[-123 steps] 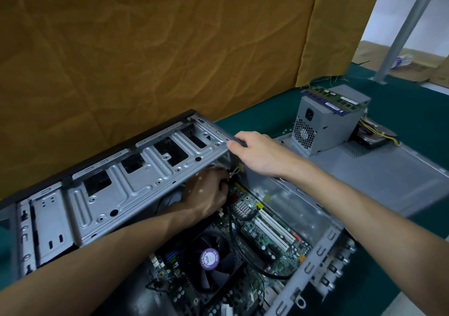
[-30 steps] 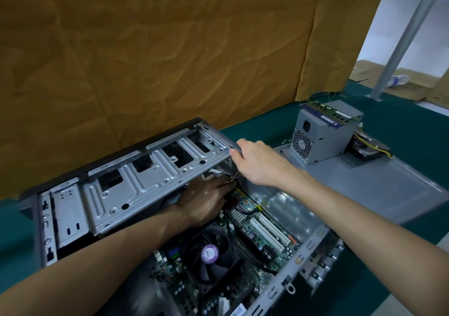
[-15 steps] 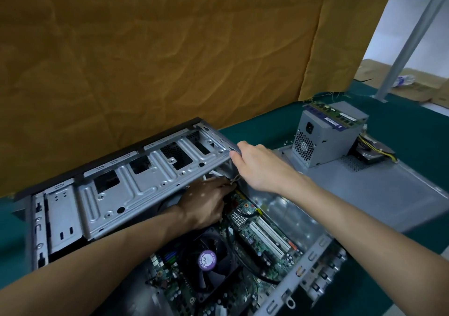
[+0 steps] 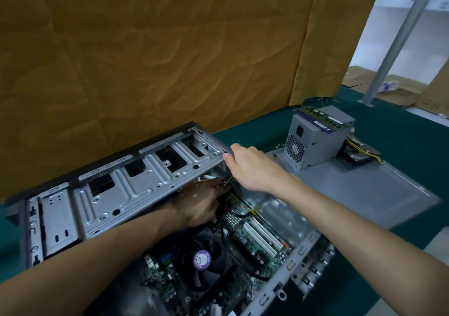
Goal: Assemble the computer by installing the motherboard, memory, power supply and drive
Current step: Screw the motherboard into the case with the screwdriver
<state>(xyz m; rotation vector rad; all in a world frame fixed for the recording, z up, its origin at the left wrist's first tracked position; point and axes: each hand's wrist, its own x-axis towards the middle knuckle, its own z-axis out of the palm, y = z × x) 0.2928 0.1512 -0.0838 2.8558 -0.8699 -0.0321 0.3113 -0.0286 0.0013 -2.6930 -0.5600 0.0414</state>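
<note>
Open case (image 4: 286, 269) lies on green mat (image 4: 401, 131), motherboard (image 4: 245, 238) seated inside with black fan (image 4: 201, 260) near. Right hand (image 4: 252, 167) grips the far-right corner of the raised drive cage (image 4: 126, 191), fingers curled over its edge. Left hand (image 4: 201, 201) reaches under the cage at the board's far end; its fingertips are hidden, grasp cannot be told. Power supply (image 4: 313, 140) stands on the side panel (image 4: 379, 194) far right, memory sticks (image 4: 323, 119) lying on top, drive (image 4: 362, 155) just behind it
</note>
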